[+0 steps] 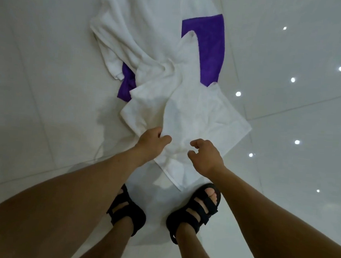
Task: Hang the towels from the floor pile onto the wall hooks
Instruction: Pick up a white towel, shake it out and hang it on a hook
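A pile of towels lies on the white tiled floor in front of me. The nearest white towel (194,114) spreads toward my feet. A purple towel (208,51) lies partly under it, and another white towel (119,38) is bunched at the far left. My left hand (151,141) pinches a fold of the nearest white towel between thumb and fingers. My right hand (204,154) hovers just over the same towel with curled fingers apart, holding nothing. No wall hooks are in view.
Glossy white floor tiles (282,175) reflect ceiling lights on the right. My feet in black sandals (198,208) stand just behind the towel's near corner. Bare floor surrounds the pile on both sides.
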